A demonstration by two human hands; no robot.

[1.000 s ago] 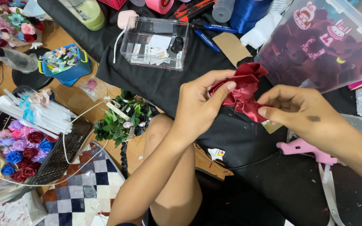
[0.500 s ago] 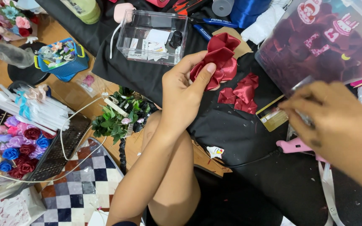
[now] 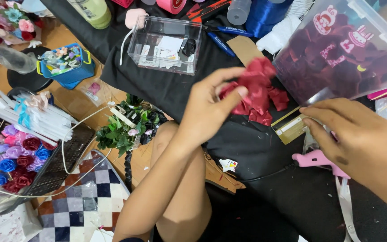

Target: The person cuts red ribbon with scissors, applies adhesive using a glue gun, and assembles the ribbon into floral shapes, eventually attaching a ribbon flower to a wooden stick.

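My left hand (image 3: 207, 112) pinches a bunch of dark red fabric petals (image 3: 258, 85) above the black cloth (image 3: 256, 152); thumb and fingers close on the petals' left edge. My right hand (image 3: 359, 143) is apart from the petals, low at the right. Its fingers stretch left, just above a pink glue gun (image 3: 312, 159) and beside a gold card (image 3: 290, 127). I see nothing held in it. A tilted clear plastic bin (image 3: 337, 54) full of red petals stands right behind both hands.
A clear box (image 3: 166, 45) sits at the back, with pens, ribbon spools and a blue roll (image 3: 265, 13) beyond. Green leaf sprigs (image 3: 122, 130), white sticks (image 3: 27, 116), ribbon roses (image 3: 16, 157) and a blue tub (image 3: 66, 62) fill the left. My bare knee lies below.
My right hand let go of the red petals and dropped to the right, down to the glue gun. The left hand kept the petals and carried them slightly up and away.
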